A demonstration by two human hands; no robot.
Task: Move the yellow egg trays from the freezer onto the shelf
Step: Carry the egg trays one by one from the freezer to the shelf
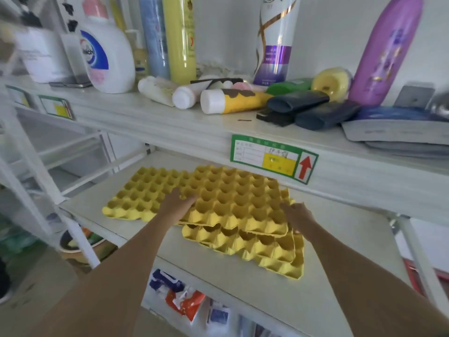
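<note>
Under the green shelf label (273,156), on the middle shelf (243,283), lie the yellow egg trays (233,203): one flat tray left of the label and an uneven stack just below it. The left hand (178,203) presses down on the top tray's left edge; the right hand (297,215) touches its right edge, fingers loosely spread, neither clenched. The step in hand appears to be seating the top tray. Done well, it would be nudged until its cups nest squarely over the skewed trays beneath, which jut toward the shelf's front lip. Above the label, toppled tubes (233,100) and bottles (386,49) crowd the upper shelf, whose low edge limits headroom. Below, packets (184,300) fill the bottom level.
</note>
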